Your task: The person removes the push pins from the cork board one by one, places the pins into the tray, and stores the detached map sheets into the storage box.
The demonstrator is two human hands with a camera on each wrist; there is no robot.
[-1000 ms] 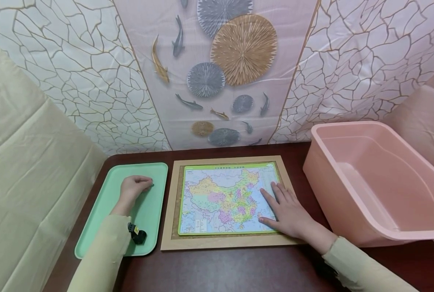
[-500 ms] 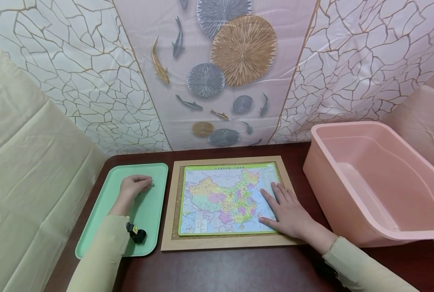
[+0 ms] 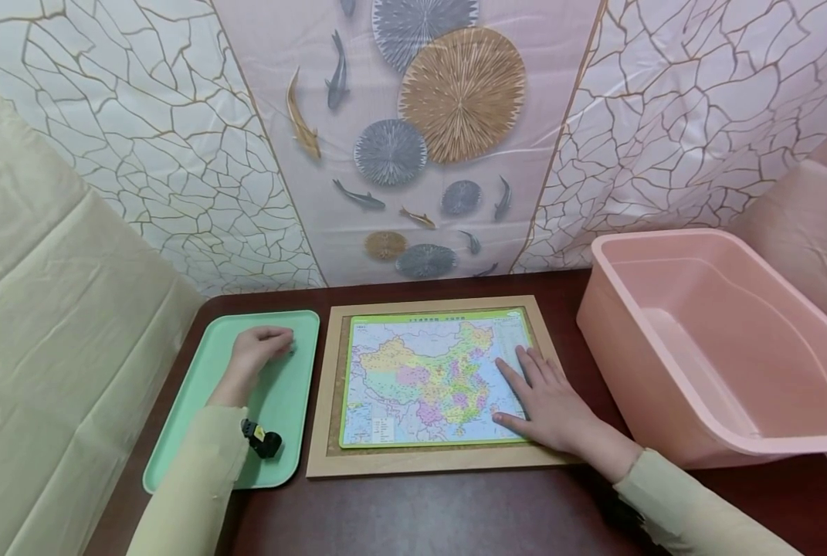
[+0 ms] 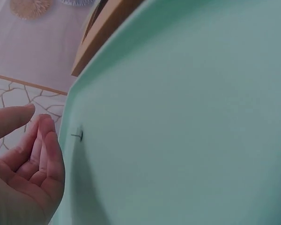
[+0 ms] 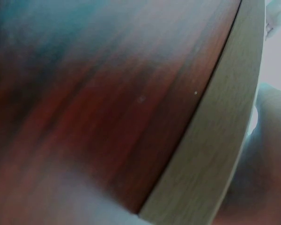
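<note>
The small tack (image 4: pixel 80 136) is on the pale green tray (image 3: pixel 208 371), near the tray's edge in the left wrist view, its thin shaft standing out from a dark base; the tray lies flat at the left of the dark red table (image 3: pixel 399 513), beside the hanging cream cloth (image 3: pixel 45 247); the left hand (image 3: pixel 252 355) is just beside the tack, over the tray, its fingers bent and grouped, the thumb tip apart from them, released and grasping nothing; a black device (image 3: pixel 266 443) with a yellow mark shows at the cuff of the left sleeve (image 3: pixel 201 471).

In the middle, a light wooden frame (image 3: pixel 399 465) surrounds a speckled brown board (image 3: pixel 334 440), on which lies a coloured map (image 3: pixel 413 378) with a green border; the patterned backdrop (image 3: pixel 246 139) rises behind; the right hand (image 3: pixel 548 401) rests palm down over the map's right edge, fingers straight and spread, clenched on nothing; the right sleeve (image 3: pixel 691 502) reaches to the lower right; a deep pink tub (image 3: pixel 635 378) stands farthest right, near the frame but apart from it.
</note>
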